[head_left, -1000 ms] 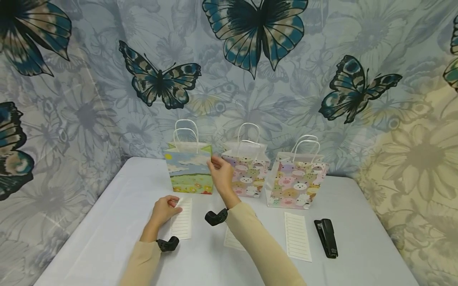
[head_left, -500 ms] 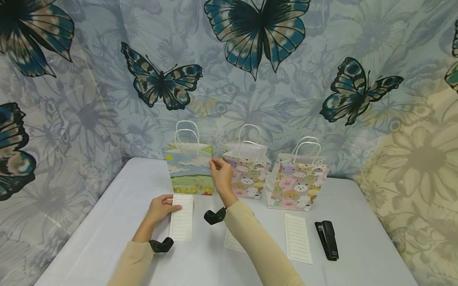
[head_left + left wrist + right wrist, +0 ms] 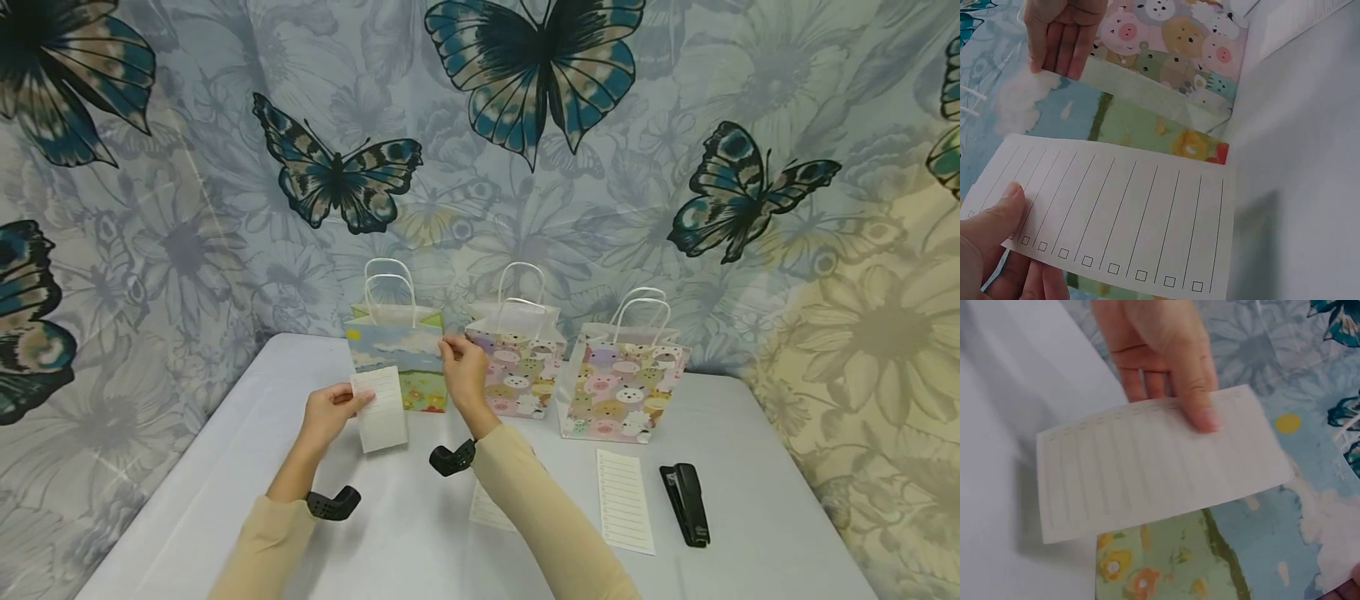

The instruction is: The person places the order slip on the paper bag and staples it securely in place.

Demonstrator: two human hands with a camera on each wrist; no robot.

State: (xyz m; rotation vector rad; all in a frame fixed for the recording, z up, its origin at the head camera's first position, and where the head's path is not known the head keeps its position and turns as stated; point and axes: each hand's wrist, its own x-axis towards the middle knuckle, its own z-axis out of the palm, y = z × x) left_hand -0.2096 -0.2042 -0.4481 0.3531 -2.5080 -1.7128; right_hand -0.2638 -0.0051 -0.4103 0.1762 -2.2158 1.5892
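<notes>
Between thumb and fingers, my left hand [image 3: 327, 414] pinches the left edge of a white checklist sheet [image 3: 384, 421], raised off the table. Ruled lines and small boxes along one side show on the sheet [image 3: 1116, 212] in the left wrist view. Behind it stands a paper gift bag [image 3: 423, 387] with a sky and flower meadow print, its lower left part covered by the sheet. My right hand [image 3: 467, 375] pinches this bag's right edge near the upper half. Only a bit of that hand [image 3: 1349, 590] shows in the right wrist view's lower corner.
Two gift bags with animal prints, a middle one [image 3: 517, 379] and a right one [image 3: 626, 387], stand in a row beside it. Another checklist [image 3: 624, 500] lies before the right bag, next to a black stapler [image 3: 684, 504]. My right sleeve partly covers a third sheet [image 3: 489, 508].
My left hand has picked the checklist up from the table and brought it up in front of the meadow bag. The right hand has stayed at the bag's edge.
</notes>
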